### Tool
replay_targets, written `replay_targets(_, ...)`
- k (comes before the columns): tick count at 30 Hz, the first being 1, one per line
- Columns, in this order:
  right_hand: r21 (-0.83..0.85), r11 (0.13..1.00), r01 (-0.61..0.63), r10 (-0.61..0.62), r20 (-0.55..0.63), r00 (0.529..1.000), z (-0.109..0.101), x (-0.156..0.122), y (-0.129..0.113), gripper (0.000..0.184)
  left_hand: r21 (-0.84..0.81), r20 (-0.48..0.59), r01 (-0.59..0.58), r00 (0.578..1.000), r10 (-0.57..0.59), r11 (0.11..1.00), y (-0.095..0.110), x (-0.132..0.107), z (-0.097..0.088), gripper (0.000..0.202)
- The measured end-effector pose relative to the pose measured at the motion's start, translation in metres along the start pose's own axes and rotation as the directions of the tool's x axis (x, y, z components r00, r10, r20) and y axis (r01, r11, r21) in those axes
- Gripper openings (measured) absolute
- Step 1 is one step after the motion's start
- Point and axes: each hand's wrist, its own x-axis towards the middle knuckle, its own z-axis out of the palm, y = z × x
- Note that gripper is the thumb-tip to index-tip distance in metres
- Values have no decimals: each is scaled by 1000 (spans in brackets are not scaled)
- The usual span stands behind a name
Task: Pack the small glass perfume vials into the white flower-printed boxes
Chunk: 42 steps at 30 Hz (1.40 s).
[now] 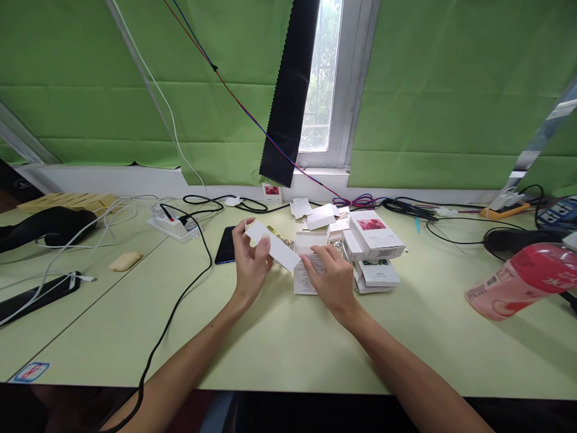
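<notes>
My left hand (253,264) grips a flat white cardboard piece (282,252), tilted down to the right, with the thumb on its face. My right hand (331,273) has its thumb and fingers drawn together at the piece's lower right corner. What lies between those fingertips is partly hidden. Beneath, partly covered by my right hand, an opened white carton (304,282) with small print lies on the table. Crinkled foil shows behind the piece. Just right of my right hand is a stack of white boxes (378,273), topped by a box with a pink picture (376,233).
Loose white cardboard pieces (321,215) lie behind my hands. A dark phone (225,245) is left of my left hand. A black cable (180,300) runs past my left forearm. A power strip (175,227) stands at the back left, a pink bottle (523,279) at the right.
</notes>
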Motion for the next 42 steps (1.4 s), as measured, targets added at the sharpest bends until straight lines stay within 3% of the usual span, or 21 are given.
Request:
replay_targets(12, 53, 985, 163, -154, -145, 977, 1, -4, -9, 2, -189, -71, -30, 997, 17, 981, 10, -3, 3, 51)
replay_targets(19, 125, 965, 232, -212, -152, 965, -1, -6, -18, 9, -215, -88, -69, 995, 50, 974, 11, -4, 5, 53)
replay_targets(29, 122, 939, 322, -300, -174, 938, -3, -7, -21, 15, -161, -106, -99, 991, 83, 982, 13, -4, 5, 53)
replay_targets(35, 33, 906, 422, -416, -118, 902, -2, -9, -23, 17, -136, -115, -108, 989, 93, 985, 11, -3, 3, 54)
replay_targets(42, -34, 904, 426, -427, -88, 900, -1, -9, -24, 19, -39, -107, -66, 992, 62, 997, 7, 0, -2, 53)
